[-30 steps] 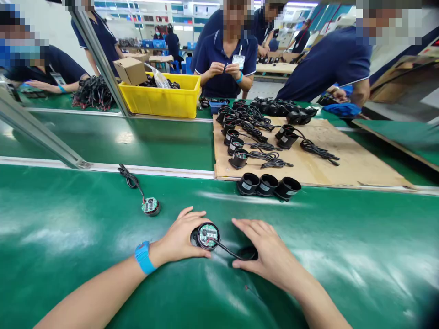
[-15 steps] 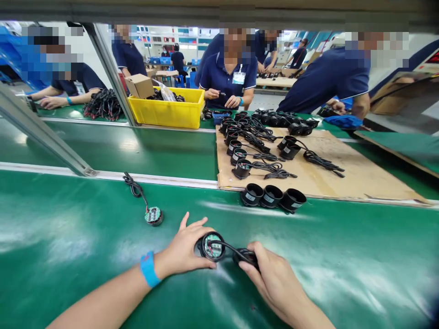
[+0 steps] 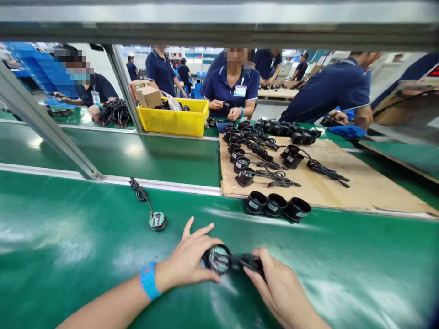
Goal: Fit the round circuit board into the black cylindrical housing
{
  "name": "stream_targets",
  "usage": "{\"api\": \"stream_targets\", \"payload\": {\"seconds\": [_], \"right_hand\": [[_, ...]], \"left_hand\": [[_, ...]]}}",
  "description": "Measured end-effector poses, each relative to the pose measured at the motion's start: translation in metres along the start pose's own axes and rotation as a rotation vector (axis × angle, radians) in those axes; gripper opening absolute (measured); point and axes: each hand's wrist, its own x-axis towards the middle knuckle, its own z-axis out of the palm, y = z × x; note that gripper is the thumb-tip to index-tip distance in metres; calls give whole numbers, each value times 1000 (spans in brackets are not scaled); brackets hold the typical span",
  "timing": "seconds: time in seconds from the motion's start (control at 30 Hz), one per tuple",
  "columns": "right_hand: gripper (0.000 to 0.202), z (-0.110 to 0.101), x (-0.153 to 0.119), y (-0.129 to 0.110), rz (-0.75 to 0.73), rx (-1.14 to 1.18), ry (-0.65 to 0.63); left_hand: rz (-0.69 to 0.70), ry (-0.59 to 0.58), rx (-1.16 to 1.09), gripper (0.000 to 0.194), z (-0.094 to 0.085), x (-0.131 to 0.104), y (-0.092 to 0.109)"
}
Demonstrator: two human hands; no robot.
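My left hand (image 3: 192,256), with a blue band at the wrist, grips a round black housing (image 3: 206,258) between thumb and fingers. Inside it sits a green circuit board (image 3: 219,260), blurred by motion. A bundled black cable (image 3: 252,262) runs from the board to my right hand (image 3: 279,283), whose thumb and fingers are closed around it. Up and to the left, a loose round circuit board (image 3: 157,220) lies on the green table with its own coiled cable (image 3: 139,189). Beyond my hands, three black housings (image 3: 276,204) stand in a row.
A cardboard sheet (image 3: 329,194) bears several housings with coiled cables. Across the bench, a yellow bin (image 3: 171,123) holds black parts and a box. A slanted metal post (image 3: 68,141) rises at the left. Several co-workers in navy shirts work opposite.
The view has tilted upward slightly, so the scene appears lower. Both hands keep hold of the housing and cable; the cable near the board has shifted and is blurred.
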Motion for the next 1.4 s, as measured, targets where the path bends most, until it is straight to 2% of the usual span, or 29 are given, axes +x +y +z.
{"api": "stream_targets", "payload": {"seconds": [0.07, 0.17, 0.23, 0.33, 0.43, 0.53, 0.6, 0.67, 0.73, 0.8, 0.87, 0.93, 1.0, 1.1, 1.17, 1.3, 1.33, 1.4], "right_hand": [[29, 1, -3, 3, 16, -3, -38], [35, 5, -10, 8, 24, 37, -51], [28, 9, -14, 12, 39, 20, -80], [35, 13, -15, 16, 78, -29, -174], [37, 13, -12, 17, 142, -24, -231], [35, 9, -8, 17, 205, 18, -249], [34, 7, -7, 17, 225, 48, -246], [36, 6, -7, 17, 230, 63, -235], [43, 7, -8, 16, 226, 71, -199], [52, 7, -8, 14, 198, 97, -145], [57, 8, -7, 11, 162, 132, -95], [56, 9, -5, 10, 156, 126, -115], [53, 10, -2, 9, 189, 82, -192], [50, 10, 1, 8, 231, 56, -272], [54, 10, -1, 7, 221, 74, -238], [65, 11, -6, 5, 107, 143, -46], [65, 11, -7, 5, 95, 146, -26], [64, 12, -4, 6, 119, 112, -80]], "left_hand": [[2, 20, 15, 74, -2, -1, 0], [-22, 68, 2, 83, -5, 0, 1], [-33, -8, -29, 82, -4, 1, 1], [-32, -114, -9, 77, 2, 2, -5], [-52, -110, -17, 96, 13, 0, -14], [-86, -69, -136, 116, 22, -2, -19], [-102, -49, -181, 108, 23, -1, -16], [-118, -23, -198, 91, 22, -1, -9], [-131, 40, -199, 80, 18, -2, -2], [-128, 139, -168, 78, 15, -4, 3], [-122, 181, -114, 77, 13, -6, 3], [-123, 108, -74, 74, 13, -5, -1], [-126, 7, -49, 72, 14, 0, -5], [-114, -4, -39, 72, 15, 3, -8], [-99, 48, -27, 71, 13, 0, -6], [2, 174, 24, 73, 4, -8, -1], [8, 167, 26, 73, 2, -8, 0], [-23, 70, 17, 72, 1, -4, -1]]}}
